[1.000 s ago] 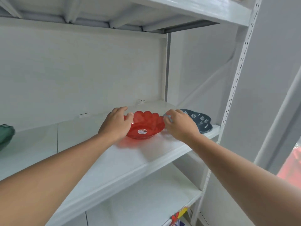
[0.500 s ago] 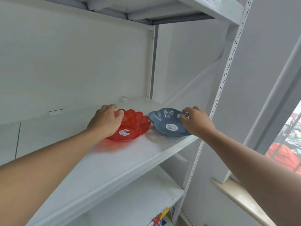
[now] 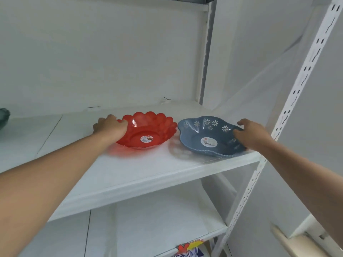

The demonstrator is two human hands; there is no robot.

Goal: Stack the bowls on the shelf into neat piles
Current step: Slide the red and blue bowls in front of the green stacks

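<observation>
White shelf (image 3: 130, 175) under both arms. Red bowl (image 3: 148, 131) sits just right of the left hand (image 3: 111, 127), whose fingers curl over its near-left rim. Blue flowered bowl (image 3: 209, 136), just beside the red, is gripped at its right rim by the right hand (image 3: 250, 134), fingers loosely spread.

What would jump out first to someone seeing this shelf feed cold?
The translucent red bowl with its scalloped rim, mid-shelf, gripped at its left edge by the left hand. Right beside it, near the shelf's right end, sits the blue bowl with white flower cutouts, the right hand on its right rim. Both bowls stand side by side, not stacked; a dark green bowl peeks in at far left.
</observation>
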